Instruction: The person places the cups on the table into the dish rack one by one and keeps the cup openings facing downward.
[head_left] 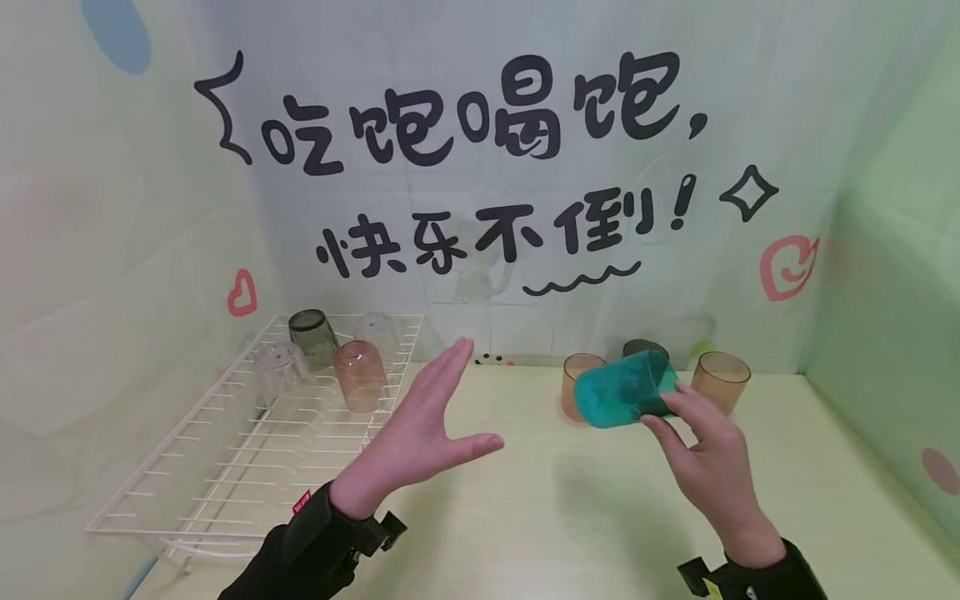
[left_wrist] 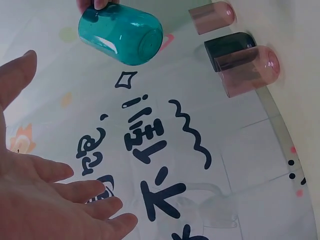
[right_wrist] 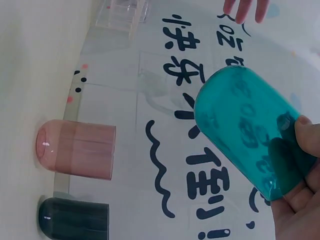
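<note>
My right hand [head_left: 708, 458] pinches a clear teal cup [head_left: 618, 390] near its rim, fingers on one side and thumb on the other. The cup is tilted on its side above the table, its base toward the left. In the right wrist view the teal cup [right_wrist: 245, 125] shows the thumb over its rim end. My left hand [head_left: 420, 425] is in the air left of the cup, fingers straight and thumb spread, holding nothing. The left wrist view shows this left hand [left_wrist: 55, 200] palm side, apart from the teal cup [left_wrist: 120, 35].
A white wire rack [head_left: 247, 467] stands at left, holding upside-down cups, among them a grey cup [head_left: 313, 337] and a pink cup [head_left: 360, 375]. Behind the teal cup stand a pink cup [head_left: 581, 367], a dark cup [head_left: 645, 346] and an amber-pink cup [head_left: 722, 379] by the back wall.
</note>
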